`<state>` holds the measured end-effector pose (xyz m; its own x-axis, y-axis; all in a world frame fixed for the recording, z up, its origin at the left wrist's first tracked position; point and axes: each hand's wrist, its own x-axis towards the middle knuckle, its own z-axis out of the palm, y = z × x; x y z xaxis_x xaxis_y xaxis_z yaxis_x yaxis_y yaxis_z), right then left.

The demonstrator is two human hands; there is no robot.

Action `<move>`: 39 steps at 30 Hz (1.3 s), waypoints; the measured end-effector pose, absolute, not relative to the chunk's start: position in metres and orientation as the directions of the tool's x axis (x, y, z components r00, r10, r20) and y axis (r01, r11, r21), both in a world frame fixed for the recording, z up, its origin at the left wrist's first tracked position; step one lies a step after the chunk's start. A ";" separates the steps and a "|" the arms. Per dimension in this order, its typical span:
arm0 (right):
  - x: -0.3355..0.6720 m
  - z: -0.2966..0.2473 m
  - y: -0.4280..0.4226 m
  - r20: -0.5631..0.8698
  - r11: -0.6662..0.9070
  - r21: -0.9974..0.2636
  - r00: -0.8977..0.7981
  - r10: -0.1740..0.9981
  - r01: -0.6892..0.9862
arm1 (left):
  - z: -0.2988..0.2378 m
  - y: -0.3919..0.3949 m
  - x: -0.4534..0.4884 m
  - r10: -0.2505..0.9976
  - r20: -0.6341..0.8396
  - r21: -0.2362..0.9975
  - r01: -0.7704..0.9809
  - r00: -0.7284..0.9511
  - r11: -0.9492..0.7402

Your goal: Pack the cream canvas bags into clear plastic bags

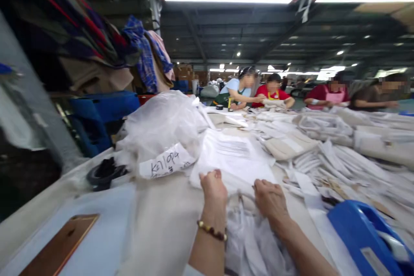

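A white plastic bag with several lines of printed text lies flat on the table in front of me. My left hand has its fingers closed on the near left part of the bag. My right hand grips the near right part, its fingers bent over the edge. Between my forearms lies crumpled whitish, partly see-through material, blurred, so I cannot tell whether it is plastic or cloth. Beyond my left hand stands a heap of clear plastic bags, with a handwritten paper label at its front.
At right front stands a blue tape dispenser. A phone lies at lower left, near a dark roll-like object. Flat beige packages and white strips cover the right side. Several people work across the table.
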<state>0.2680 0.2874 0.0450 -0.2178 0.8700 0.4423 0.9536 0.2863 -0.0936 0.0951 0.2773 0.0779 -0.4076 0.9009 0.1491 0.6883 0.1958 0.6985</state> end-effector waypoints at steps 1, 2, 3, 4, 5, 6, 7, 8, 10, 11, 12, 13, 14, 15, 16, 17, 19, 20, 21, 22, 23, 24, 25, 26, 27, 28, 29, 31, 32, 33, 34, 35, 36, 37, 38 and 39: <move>0.270 0.048 0.285 0.423 0.259 -0.065 -0.209 0.882 0.964 | 0.079 0.280 0.094 0.908 0.100 0.730 0.650 -0.406 0.210; 0.268 0.050 0.284 0.407 0.243 -0.046 -0.204 0.890 0.969 | 0.081 0.282 0.089 0.914 0.061 0.757 0.615 -0.400 0.218; 0.266 0.052 0.284 0.395 0.234 -0.036 -0.202 0.896 0.971 | 0.083 0.284 0.083 0.917 0.030 0.781 0.582 -0.397 0.226; 0.263 0.054 0.284 0.385 0.230 -0.031 -0.201 0.901 0.973 | 0.085 0.286 0.077 0.919 0.009 0.803 0.550 -0.395 0.228; 0.260 0.055 0.284 0.378 0.229 -0.031 -0.200 0.904 0.973 | 0.087 0.287 0.071 0.921 -0.005 0.824 0.521 -0.390 0.225; 0.259 0.057 0.284 0.372 0.228 -0.033 -0.200 0.907 0.973 | 0.088 0.288 0.067 0.923 -0.018 0.841 0.493 -0.384 0.222; 0.258 0.057 0.284 0.367 0.227 -0.036 -0.199 0.909 0.973 | 0.090 0.289 0.063 0.926 -0.030 0.856 0.469 -0.376 0.218; 0.258 0.058 0.283 0.362 0.227 -0.041 -0.197 0.911 0.973 | 0.090 0.289 0.060 0.929 -0.041 0.866 0.451 -0.367 0.217; 0.259 0.058 0.282 0.351 0.223 -0.051 -0.192 0.916 0.973 | 0.090 0.286 0.055 0.933 -0.063 0.867 0.443 -0.355 0.227; 0.259 0.058 0.281 0.346 0.221 -0.056 -0.188 0.919 0.974 | 0.089 0.284 0.053 0.935 -0.072 0.856 0.460 -0.348 0.237; 0.259 0.058 0.281 0.341 0.218 -0.062 -0.185 0.922 0.974 | 0.088 0.281 0.050 0.936 -0.075 0.834 0.492 -0.345 0.248; 0.259 0.058 0.281 0.337 0.215 -0.067 -0.181 0.924 0.974 | 0.086 0.278 0.047 0.938 -0.068 0.800 0.542 -0.341 0.255; 0.258 0.058 0.282 0.335 0.212 -0.072 -0.177 0.926 0.975 | 0.085 0.275 0.044 0.941 -0.047 0.752 0.608 -0.336 0.255; 0.258 0.058 0.282 0.332 0.209 -0.076 -0.173 0.927 0.975 | 0.084 0.272 0.041 0.944 -0.008 0.690 0.682 -0.331 0.245; 0.257 0.058 0.283 0.329 0.207 -0.080 -0.170 0.929 0.975 | 0.083 0.269 0.039 0.946 0.049 0.615 0.756 -0.320 0.224; 0.257 0.058 0.283 0.325 0.205 -0.083 -0.168 0.931 0.975 | 0.082 0.267 0.038 0.946 0.117 0.532 0.824 -0.302 0.198; 0.256 0.058 0.283 0.316 0.203 -0.086 -0.166 0.934 0.975 | 0.081 0.266 0.037 0.937 0.254 0.366 0.921 -0.239 0.136; 0.256 0.059 0.283 0.311 0.202 -0.087 -0.166 0.936 0.976 | 0.081 0.266 0.038 0.929 0.311 0.292 0.950 -0.203 0.110; 0.257 0.059 0.283 0.306 0.201 -0.088 -0.166 0.937 0.976 | 0.081 0.267 0.038 0.920 0.356 0.226 0.970 -0.166 0.087; 0.257 0.059 0.283 0.301 0.201 -0.088 -0.166 0.939 0.976 | 0.080 0.268 0.038 0.911 0.392 0.168 0.983 -0.132 0.070; 0.257 0.059 0.282 0.296 0.199 -0.089 -0.165 0.941 0.976 | 0.080 0.270 0.037 0.903 0.418 0.118 0.991 -0.101 0.056; 0.257 0.059 0.281 0.290 0.197 -0.089 -0.163 0.943 0.976 | 0.078 0.272 0.035 0.898 0.435 0.076 0.996 -0.069 0.040; 0.257 0.059 0.281 0.285 0.194 -0.090 -0.162 0.945 0.977 | 0.076 0.274 0.033 0.896 0.442 0.040 0.999 -0.038 0.023; 0.257 0.059 0.281 0.279 0.191 -0.090 -0.160 0.947 0.977 | 0.074 0.276 0.031 0.896 0.444 0.011 1.000 -0.010 0.005; 0.256 0.060 0.280 0.273 0.187 -0.089 -0.157 0.949 0.978 | 0.071 0.278 0.028 0.897 0.443 -0.009 1.000 0.014 -0.012; 0.256 0.061 0.280 0.267 0.182 -0.088 -0.153 0.951 0.979 | 0.067 0.280 0.025 0.897 0.440 -0.019 1.000 0.030 -0.024; 0.256 0.062 0.281 0.261 0.175 -0.086 -0.148 0.954 0.981 | 0.064 0.281 0.023 0.897 0.439 -0.020 0.999 0.038 -0.033; 0.256 0.065 0.281 0.246 0.153 -0.080 -0.129 0.961 0.985 | 0.056 0.283 0.018 0.897 0.442 0.000 1.000 0.026 -0.029; 0.258 0.068 0.281 0.237 0.136 -0.077 -0.114 0.965 0.988 | 0.053 0.283 0.017 0.896 0.444 0.020 1.000 0.012 -0.023; 0.259 0.071 0.281 0.228 0.116 -0.073 -0.097 0.969 0.991 | 0.050 0.284 0.016 0.897 0.442 0.044 0.999 -0.007 -0.015; 0.262 0.074 0.280 0.217 0.093 -0.068 -0.077 0.973 0.993 | 0.048 0.283 0.015 0.899 0.438 0.073 0.997 -0.029 -0.004; 0.264 0.077 0.280 0.205 0.068 -0.064 -0.054 0.977 0.996 | 0.047 0.282 0.014 0.901 0.431 0.106 0.994 -0.052 0.007; 0.267 0.080 0.281 0.190 0.043 -0.060 -0.031 0.981 0.997 | 0.047 0.281 0.014 0.903 0.422 0.142 0.990 -0.080 0.021; 0.270 0.082 0.281 0.174 0.017 -0.057 -0.007 0.985 0.998 | 0.047 0.280 0.014 0.905 0.410 0.181 0.983 -0.111 0.039; 0.273 0.083 0.282 0.155 -0.008 -0.054 0.016 0.988 0.999 | 0.048 0.279 0.013 0.907 0.395 0.219 0.974 -0.145 0.060; 0.277 0.084 0.284 0.134 -0.032 -0.051 0.039 0.990 0.998 | 0.049 0.279 0.013 0.909 0.379 0.257 0.963 -0.175 0.079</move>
<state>0.2766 0.2838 0.0838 0.0389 0.9902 0.1342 0.9982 -0.0323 -0.0515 0.0131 0.2786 0.0488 -0.1752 0.9088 0.3787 0.9632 0.0786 0.2569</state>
